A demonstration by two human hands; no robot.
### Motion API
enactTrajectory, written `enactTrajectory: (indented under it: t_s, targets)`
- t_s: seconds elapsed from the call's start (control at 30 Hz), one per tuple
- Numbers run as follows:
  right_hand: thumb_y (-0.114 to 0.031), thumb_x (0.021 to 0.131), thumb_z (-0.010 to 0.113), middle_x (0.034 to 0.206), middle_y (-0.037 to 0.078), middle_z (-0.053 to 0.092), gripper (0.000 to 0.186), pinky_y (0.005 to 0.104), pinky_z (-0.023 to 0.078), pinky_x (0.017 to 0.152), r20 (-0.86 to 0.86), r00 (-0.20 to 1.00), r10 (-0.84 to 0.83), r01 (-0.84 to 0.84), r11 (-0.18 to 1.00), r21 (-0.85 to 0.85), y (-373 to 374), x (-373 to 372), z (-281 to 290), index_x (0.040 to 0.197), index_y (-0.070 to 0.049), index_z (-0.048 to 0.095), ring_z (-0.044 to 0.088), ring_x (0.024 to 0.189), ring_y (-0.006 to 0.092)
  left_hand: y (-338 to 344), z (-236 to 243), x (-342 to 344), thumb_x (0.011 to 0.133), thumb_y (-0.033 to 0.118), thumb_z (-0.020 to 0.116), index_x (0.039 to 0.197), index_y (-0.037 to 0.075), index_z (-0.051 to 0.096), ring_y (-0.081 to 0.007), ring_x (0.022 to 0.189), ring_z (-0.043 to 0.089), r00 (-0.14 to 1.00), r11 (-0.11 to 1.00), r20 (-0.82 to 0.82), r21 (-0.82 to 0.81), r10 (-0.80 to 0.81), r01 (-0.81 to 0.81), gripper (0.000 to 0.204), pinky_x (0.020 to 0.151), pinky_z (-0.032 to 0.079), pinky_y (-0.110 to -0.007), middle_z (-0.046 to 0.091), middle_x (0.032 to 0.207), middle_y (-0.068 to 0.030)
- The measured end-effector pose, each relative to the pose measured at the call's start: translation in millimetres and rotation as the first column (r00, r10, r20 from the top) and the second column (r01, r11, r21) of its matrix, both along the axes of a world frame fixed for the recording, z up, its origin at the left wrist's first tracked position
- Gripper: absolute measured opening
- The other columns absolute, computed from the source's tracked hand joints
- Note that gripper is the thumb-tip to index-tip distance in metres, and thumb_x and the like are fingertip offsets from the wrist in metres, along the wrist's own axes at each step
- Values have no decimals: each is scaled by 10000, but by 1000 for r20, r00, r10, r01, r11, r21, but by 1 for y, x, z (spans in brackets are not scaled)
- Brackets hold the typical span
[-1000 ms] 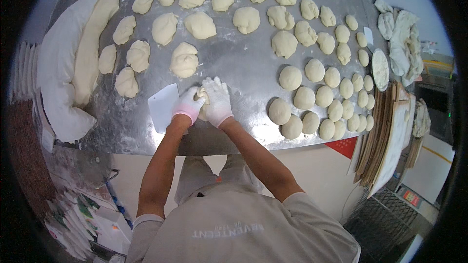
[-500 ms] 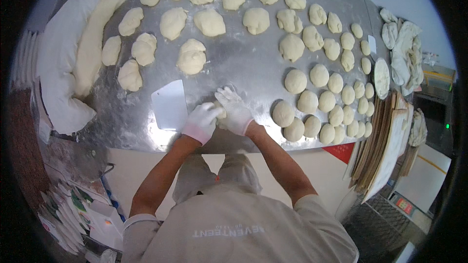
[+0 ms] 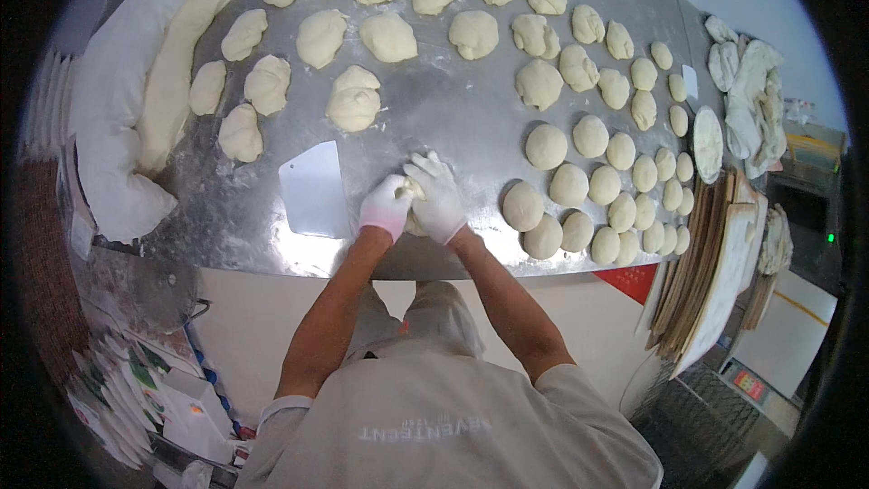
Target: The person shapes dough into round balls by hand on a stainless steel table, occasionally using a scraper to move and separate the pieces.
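Observation:
Near the front edge of the steel table a piece of dough (image 3: pixel 414 190) sits between my two white-gloved hands, mostly hidden by them. My left hand (image 3: pixel 384 206) is closed on its left side, the fingers curled in. From the right, my right hand (image 3: pixel 436 201) wraps over the dough, its fingers pointing away from me and held close together. A flat white scraper (image 3: pixel 313 192) lies just left of my left hand. Beyond the hands is a rough, folded dough lump (image 3: pixel 353 101). To the right lie rounded, smooth dough balls (image 3: pixel 523 206) in slanting rows.
Several uneven dough pieces (image 3: pixel 389 37) spread over the far side of the table (image 3: pixel 434 122). A long dough mass under a white cloth (image 3: pixel 122 100) lies at the left. At the right are a floury round dish (image 3: pixel 708 145), crumpled cloths (image 3: pixel 749 95) and upright boards (image 3: pixel 697 263).
My left hand has turned and shifted slightly right, its fingers more curled against the dough. My right hand has moved a little farther from me over it. The left forearm has swung inward.

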State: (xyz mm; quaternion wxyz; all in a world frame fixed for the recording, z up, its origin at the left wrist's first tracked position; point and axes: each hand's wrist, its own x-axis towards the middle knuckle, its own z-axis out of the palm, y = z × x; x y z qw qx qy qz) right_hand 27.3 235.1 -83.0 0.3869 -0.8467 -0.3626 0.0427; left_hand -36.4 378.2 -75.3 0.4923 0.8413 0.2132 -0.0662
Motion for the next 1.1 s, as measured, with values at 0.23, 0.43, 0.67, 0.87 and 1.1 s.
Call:
enactTrajectory:
  t_s: [0.23,0.43,0.67,0.87,1.1]
  targets:
    - [-127,741,666,1356,203,514,512,474,361,1092,12,997,-82,82,977,-198,-21,-26,-7,1237,-34,576,460,1300,395,-18,13,-16,873,141,578,983,62,647,-365,865,611,968,980,162,-28,-189,196,152,773,480,-436,640,885,-143]
    - [-90,711,712,1312,191,561,520,471,354,1087,-418,905,74,-39,995,92,-34,-5,11,1214,-14,599,453,1311,389,-18,-10,-23,804,261,682,1090,96,648,-342,847,630,966,985,196,51,-170,163,332,800,502,-409,621,916,-150]
    - [-135,743,667,1317,198,559,461,475,352,1087,-56,990,-133,131,990,-46,-9,-19,-3,1187,-21,618,431,1316,403,-11,-26,-7,823,195,655,1029,52,653,-378,902,614,995,994,36,-60,-92,94,251,820,495,-419,633,915,-148]
    - [-120,791,584,1280,165,575,409,468,357,1083,-91,977,-192,176,971,-160,-19,-19,-14,1196,-75,617,468,1259,399,-13,-14,-13,819,115,636,1048,46,654,-342,958,622,839,919,374,159,-394,361,240,847,490,-426,659,1005,-152]
    - [-105,757,625,1287,186,577,477,474,386,1062,-197,980,-38,27,998,-60,-21,-1,5,1227,-34,580,471,1292,355,-6,1,0,800,189,655,1081,74,630,-374,861,629,869,916,291,129,-401,380,305,767,502,-431,650,1007,-182]
